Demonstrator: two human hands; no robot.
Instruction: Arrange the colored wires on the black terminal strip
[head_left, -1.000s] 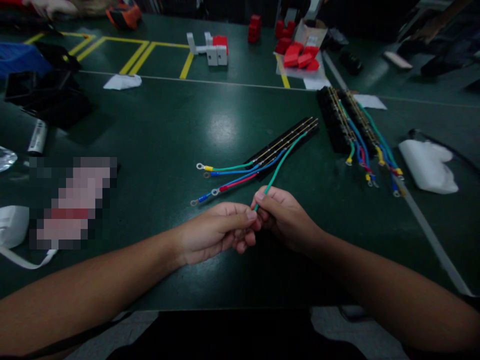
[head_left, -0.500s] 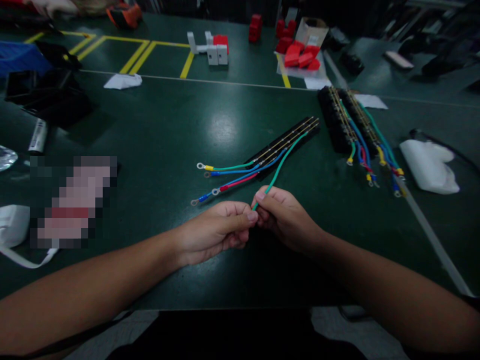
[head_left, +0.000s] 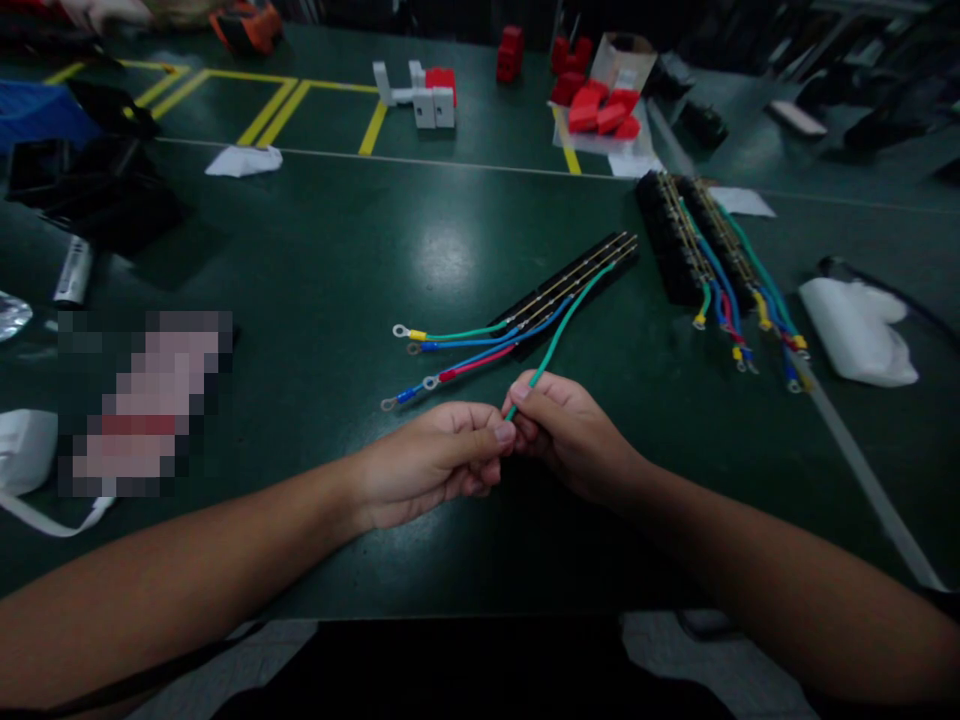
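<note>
A green wire (head_left: 559, 334) runs from the far end of a black terminal strip (head_left: 574, 283) down into both my hands. My right hand (head_left: 566, 425) pinches it between thumb and fingers. Just below, my left hand (head_left: 450, 450) grips its end, which the fingertips hide. The two hands touch. Other wires leave the strip's near end toward the left: a green wire with a yellow-sleeved ring terminal (head_left: 403, 331), blue wires with blue sleeves (head_left: 406, 396), and a red wire with a red-sleeved ring terminal (head_left: 431, 382).
Two more wired black strips (head_left: 667, 235) lie at the right, beside a white object (head_left: 859, 330) with a dark cord. Red parts (head_left: 604, 108) and grey-white pieces (head_left: 435, 107) stand at the back. Black bins (head_left: 97, 185), a marker (head_left: 73, 272) and a pixelated flat object (head_left: 154, 400) are at the left.
</note>
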